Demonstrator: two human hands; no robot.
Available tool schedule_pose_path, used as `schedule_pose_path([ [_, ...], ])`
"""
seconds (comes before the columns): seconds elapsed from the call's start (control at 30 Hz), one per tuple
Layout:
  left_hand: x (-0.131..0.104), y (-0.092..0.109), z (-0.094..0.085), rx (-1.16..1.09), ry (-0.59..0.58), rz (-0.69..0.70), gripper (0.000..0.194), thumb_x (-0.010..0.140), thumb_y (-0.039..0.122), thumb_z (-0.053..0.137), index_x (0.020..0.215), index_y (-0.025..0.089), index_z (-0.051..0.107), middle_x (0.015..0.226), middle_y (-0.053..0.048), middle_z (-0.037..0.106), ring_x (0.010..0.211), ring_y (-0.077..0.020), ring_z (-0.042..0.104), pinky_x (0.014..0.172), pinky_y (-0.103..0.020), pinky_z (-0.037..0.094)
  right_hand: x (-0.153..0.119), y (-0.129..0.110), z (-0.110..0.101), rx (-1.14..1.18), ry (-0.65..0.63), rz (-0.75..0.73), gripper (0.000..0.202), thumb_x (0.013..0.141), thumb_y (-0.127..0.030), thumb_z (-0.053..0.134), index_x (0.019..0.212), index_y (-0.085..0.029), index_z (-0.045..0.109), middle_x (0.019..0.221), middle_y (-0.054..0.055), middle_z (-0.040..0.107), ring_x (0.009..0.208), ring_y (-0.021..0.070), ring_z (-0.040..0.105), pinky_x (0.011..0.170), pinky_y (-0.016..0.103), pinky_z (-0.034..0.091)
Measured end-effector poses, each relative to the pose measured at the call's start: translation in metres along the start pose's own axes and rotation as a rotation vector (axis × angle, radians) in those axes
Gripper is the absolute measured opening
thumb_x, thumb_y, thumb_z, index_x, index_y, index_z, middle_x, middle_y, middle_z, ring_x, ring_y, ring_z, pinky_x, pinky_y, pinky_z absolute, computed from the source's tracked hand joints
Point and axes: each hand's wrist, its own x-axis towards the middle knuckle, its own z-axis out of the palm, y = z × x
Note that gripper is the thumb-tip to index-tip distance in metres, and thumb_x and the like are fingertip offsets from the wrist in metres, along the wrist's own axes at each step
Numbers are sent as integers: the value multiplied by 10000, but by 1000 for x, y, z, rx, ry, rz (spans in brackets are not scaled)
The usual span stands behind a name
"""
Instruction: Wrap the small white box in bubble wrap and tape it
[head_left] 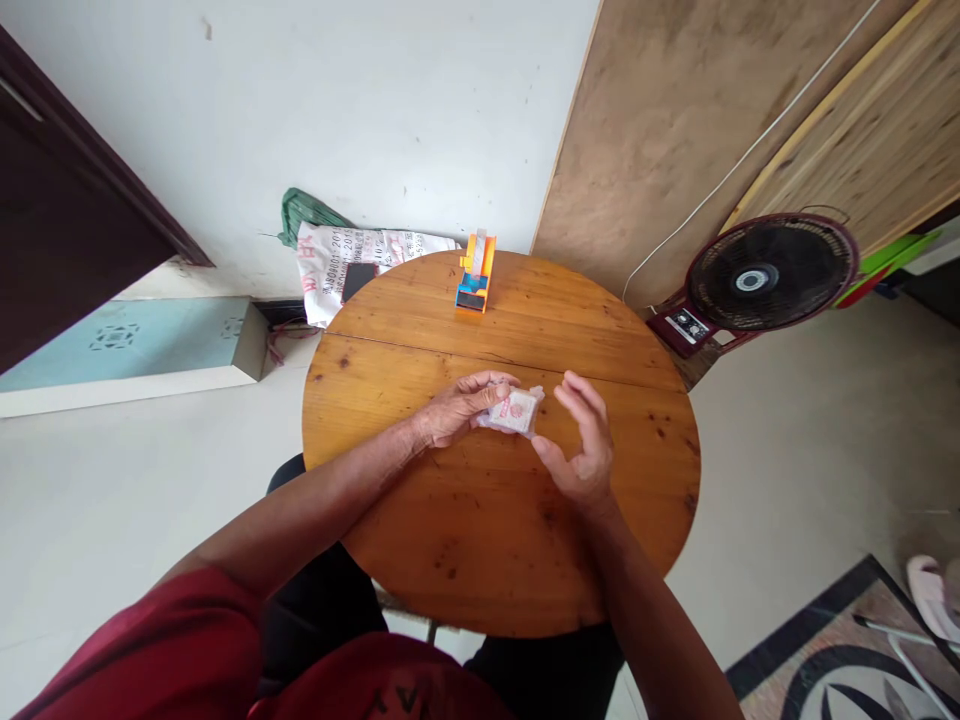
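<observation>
Over the middle of the round wooden table (450,510), my left hand (466,408) is closed on a small white packet (517,408) with red print, which looks wrapped in clear plastic. The thumb lies across the packet's left part and the fingers curl behind it. Just right of the packet, my right hand (581,440) is open, thumb and fingers spread apart with nothing between them. Its thumb tip is close to the packet's right corner; I cannot tell whether it touches.
An orange and blue tape dispenser (476,272) stands at the table's far edge. Behind it lies a white printed sack (319,265) with a dark rectangular object (358,282) before it. A dark red fan (765,275) stands beyond the table at right. A pale blue box (135,345) is at left.
</observation>
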Motion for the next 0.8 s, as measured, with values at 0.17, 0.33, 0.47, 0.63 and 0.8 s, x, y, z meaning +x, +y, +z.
schedule_pose_path([
  [0.17, -2, 1, 2, 35, -13, -15, 474, 630, 382, 914, 998, 155, 718, 899, -33, 733, 731, -127, 659, 674, -231, 500, 0, 13, 2, 204, -150, 244, 843, 816, -551, 718, 1512, -244, 355, 1510, 155, 457, 1345, 328, 497, 1090, 536, 436],
  [0.33, -1, 0, 1, 42, -7, -5, 466, 643, 389, 907, 1002, 157, 721, 914, -29, 725, 739, -120, 646, 680, -227, 488, 0, 13, 11, 39, -166, 139, 759, 822, -483, 741, 1465, -262, 404, 1291, 125, 651, 1172, 311, 623, 1008, 516, 489],
  [0.47, 0, 0, 0, 22, 3, -19, 465, 640, 387, 908, 1001, 164, 715, 939, -30, 723, 775, -134, 649, 718, -253, 499, -1, 13, 15, -70, -74, 33, 643, 864, -419, 718, 1427, -274, 445, 1198, 110, 702, 1093, 301, 656, 953, 497, 511],
  [0.63, 3, -3, -2, 83, -3, 13, 445, 681, 410, 876, 1018, 167, 714, 930, -30, 722, 767, -133, 638, 723, -253, 473, -4, 15, 14, -108, -81, 12, 624, 882, -421, 698, 1433, -274, 443, 1208, 112, 702, 1100, 302, 657, 956, 500, 509],
  [0.8, 5, -2, -11, 205, 9, 64, 472, 700, 431, 842, 1056, 148, 717, 996, -70, 736, 828, -172, 652, 770, -283, 474, -7, 19, 17, -93, -118, 46, 604, 901, -413, 670, 1437, -257, 439, 1225, 121, 694, 1119, 294, 650, 960, 495, 511],
])
